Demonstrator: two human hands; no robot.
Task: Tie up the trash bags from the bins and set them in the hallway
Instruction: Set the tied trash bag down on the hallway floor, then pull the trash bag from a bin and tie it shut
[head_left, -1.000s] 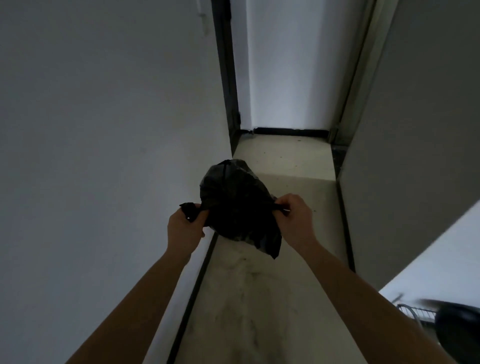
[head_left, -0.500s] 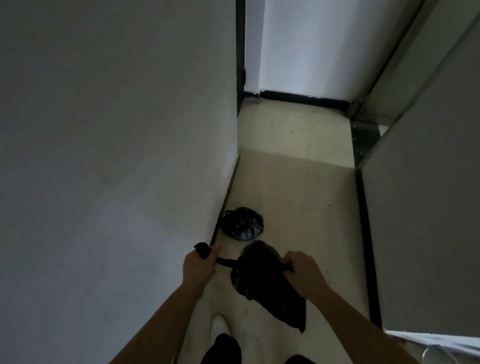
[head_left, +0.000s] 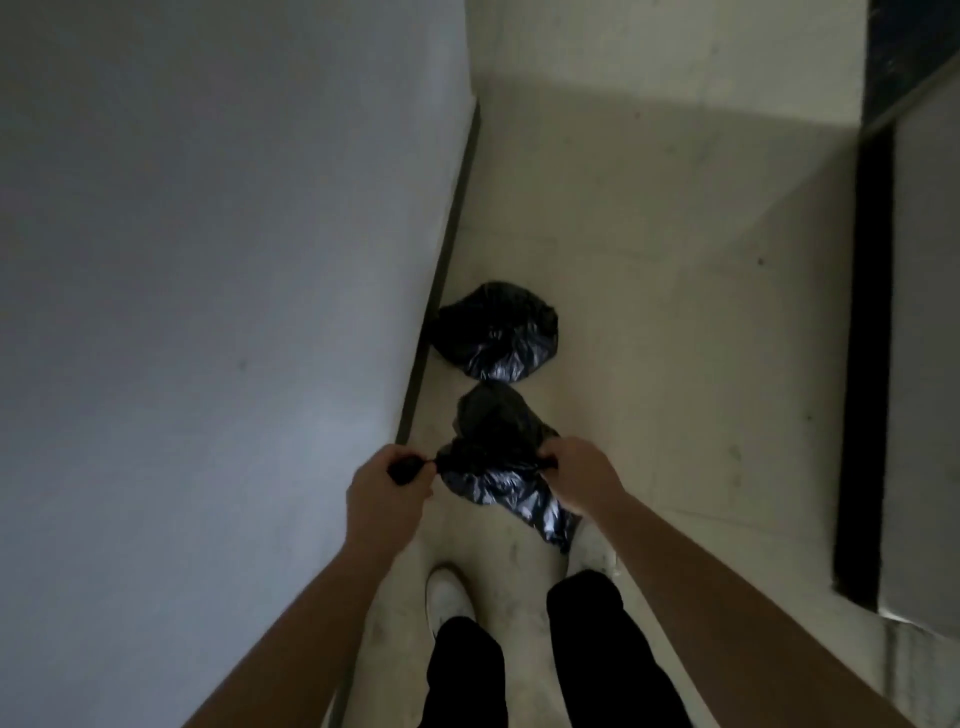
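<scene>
while both fists, left hand (head_left: 387, 486) and right hand (head_left: 582, 475), grip black bag (head_left: 498, 457) ends, standing on pale, seemingly scuffed hallway floor (head_left: 675, 312) near another bag (head_left: 498, 332).

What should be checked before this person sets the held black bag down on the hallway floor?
1. Left hand grips one tail of the held bag: ok.
2. Right hand grips the other tail: ok.
3. Knot pulled fully tight: cannot tell, the hands hide it.
4. Bare floor to the right of the first bag, which lies by the baseboard: ok.
5. Held bag free of tears or leaks: cannot tell, too dark.
6. Shoes clear of the drop spot ahead: ok.
</scene>
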